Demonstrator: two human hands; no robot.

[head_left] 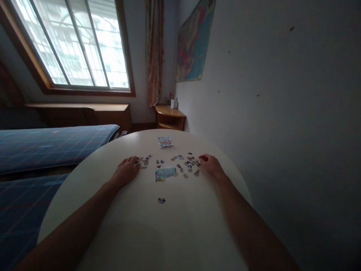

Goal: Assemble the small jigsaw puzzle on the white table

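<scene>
While our left hand (128, 170) lay palm-down at the left loose pieces (145, 162), fingers loosely together, our right hand (210, 163) had thumb and index nearly meeting at the right loose pieces (191, 162); we couldn't tell if either gripped one. Key relation: the joined puzzle section (165, 174) sat between the hands, right and slightly near of the left fingertips, left and near of the right ones. Left hand was a bit closer. Section's long axis ran left-right; its lettering looked upright from our side, so top faced far. Its near edge was stepped, reaching nearest at left. Near of it, a lone piece (161, 200) lay long axis left-right, tab apparently pointing right. Far of it, a printed picture sheet (165, 142) lay on the white table (186, 229).
</scene>
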